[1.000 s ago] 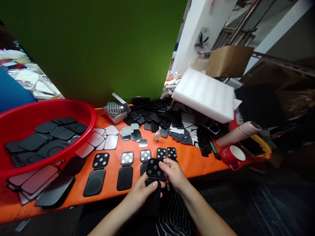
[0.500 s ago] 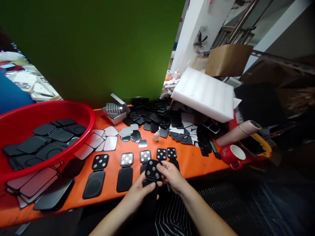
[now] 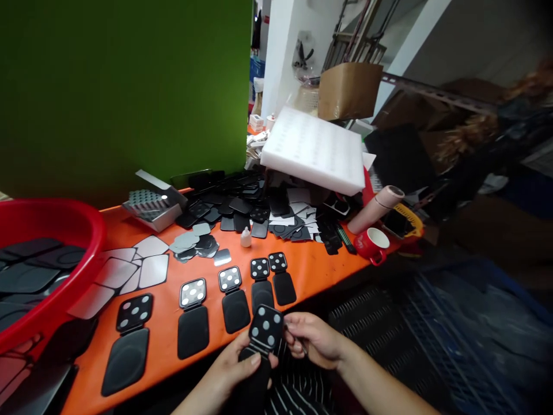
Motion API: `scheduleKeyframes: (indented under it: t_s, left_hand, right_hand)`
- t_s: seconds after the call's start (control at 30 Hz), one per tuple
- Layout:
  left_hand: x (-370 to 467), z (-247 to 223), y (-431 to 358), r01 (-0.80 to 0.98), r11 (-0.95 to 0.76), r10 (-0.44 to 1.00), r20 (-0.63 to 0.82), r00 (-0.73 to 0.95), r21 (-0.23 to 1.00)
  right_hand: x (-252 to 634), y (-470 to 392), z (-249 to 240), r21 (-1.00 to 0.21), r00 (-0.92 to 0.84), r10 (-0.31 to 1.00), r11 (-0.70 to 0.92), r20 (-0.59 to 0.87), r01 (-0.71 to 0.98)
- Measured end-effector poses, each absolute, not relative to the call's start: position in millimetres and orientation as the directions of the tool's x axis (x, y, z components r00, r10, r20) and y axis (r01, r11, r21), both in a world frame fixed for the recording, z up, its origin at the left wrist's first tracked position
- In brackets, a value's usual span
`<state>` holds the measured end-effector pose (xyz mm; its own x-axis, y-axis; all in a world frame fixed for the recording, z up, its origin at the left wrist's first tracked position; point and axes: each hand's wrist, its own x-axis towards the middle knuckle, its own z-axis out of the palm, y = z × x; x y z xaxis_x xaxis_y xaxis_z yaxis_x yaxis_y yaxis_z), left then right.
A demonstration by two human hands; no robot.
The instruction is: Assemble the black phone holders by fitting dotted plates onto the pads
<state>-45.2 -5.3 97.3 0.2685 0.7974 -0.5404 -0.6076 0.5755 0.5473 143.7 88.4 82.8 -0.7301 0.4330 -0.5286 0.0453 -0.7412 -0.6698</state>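
Note:
My left hand [image 3: 235, 363] is closed round the lower part of a black hinged piece [image 3: 266, 327], whose square upper plate carries several grey discs. Just right of that plate, my right hand [image 3: 313, 337] has its fingers curled in a pinch; a thin, dark item shows below them, too small to name. Several similar hinged pieces lie unfolded in a row on the orange table [image 3: 315, 268], among them one at the left [image 3: 125, 360], one with a pale square [image 3: 193, 331] and one at the right end [image 3: 284, 288].
A red basin [image 3: 93, 248] with black plates stands left. Behind the row are a box of small cylinders [image 3: 151, 207], a small bottle [image 3: 246, 237] and piled black plates [image 3: 242, 204]. White foam [image 3: 315, 150], a pink flask [image 3: 375, 208] and a red mug [image 3: 367, 245] are at right.
The view has swung right, so the table items sit further left. My right hand has come off the discs on the held plate and is now beside it, fingers curled.

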Motion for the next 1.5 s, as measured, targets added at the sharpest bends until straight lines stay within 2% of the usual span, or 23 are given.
scheduleKeyframes:
  t_s: [0.1,0.17,0.3,0.6,0.73,0.77,0.83,0.87,0.93,1.0,1.03,1.07,1.13,1.23,1.33,1.5]
  left_hand:
    - [-57,103,-4,-0.627,0.568,0.752,-0.646,0.132,0.533]
    - [-61,104,-2,-0.649,0.548,0.723,-0.690,0.049,0.528]
    - [-51,99,0,-0.678,0.547,0.699,-0.714,0.046,0.492]
    - [-36,90,1,-0.635,0.595,0.719,-0.679,0.148,0.492]
    - [-31,86,7,-0.646,0.564,0.765,-0.619,0.176,0.514]
    - [-27,83,10,-0.635,0.551,0.781,-0.602,0.165,0.541]
    - [-19,77,17,-0.583,0.515,0.824,-0.551,0.133,0.629]
    - [-16,74,22,-0.536,0.484,0.852,-0.511,0.110,0.691]
    - [-11,69,31,-0.373,0.393,0.913,-0.405,0.052,0.840]
    - [-10,67,40,-0.095,0.269,0.962,-0.272,-0.015,0.958]
    - [-12,67,44,0.071,0.198,0.980,-0.197,-0.025,0.978]
    - [-14,66,47,0.236,0.124,0.992,-0.124,-0.015,0.964]
    - [-18,65,54,0.521,-0.030,0.998,-0.003,0.062,0.853]
    - [-22,60,62,0.766,-0.228,0.971,0.084,0.224,0.601]
    - [-22,52,68,0.839,-0.314,0.944,0.057,0.324,0.445]
    - [-23,41,72,0.871,-0.291,0.950,0.009,0.313,0.395]
  right_hand:
    - [173,83,53,-0.776,-0.559,0.566,-0.574,-0.606,0.261]
    - [187,83,31,-0.797,-0.406,0.689,-0.471,-0.600,0.378]
    - [182,87,4,-0.819,-0.229,0.813,-0.435,-0.536,0.374]
    - [168,101,10,-0.855,-0.225,0.857,-0.365,-0.463,0.368]
    - [171,90,48,-0.891,-0.225,0.966,-0.013,-0.128,0.454]
    - [165,84,57,-0.894,-0.274,0.956,0.032,-0.103,0.447]
    - [149,71,70,-0.925,-0.400,0.890,-0.060,-0.220,0.375]
    - [141,66,72,-0.933,-0.443,0.849,-0.142,-0.287,0.331]
    - [131,66,69,-0.938,-0.457,0.826,-0.232,-0.329,0.257]
    - [133,82,60,-0.948,-0.382,0.879,-0.199,-0.286,0.250]
    - [138,95,55,-0.941,-0.333,0.907,-0.155,-0.257,0.302]
    - [145,112,51,-0.916,-0.286,0.929,-0.110,-0.233,0.386]
    - [158,147,45,-0.793,-0.236,0.956,0.004,-0.176,0.609]
    - [167,188,42,-0.697,-0.251,0.957,0.080,-0.147,0.713]
    - [164,200,43,-0.659,-0.264,0.959,0.131,-0.107,0.741]
    - [152,187,49,-0.634,-0.223,0.975,0.169,-0.005,0.754]
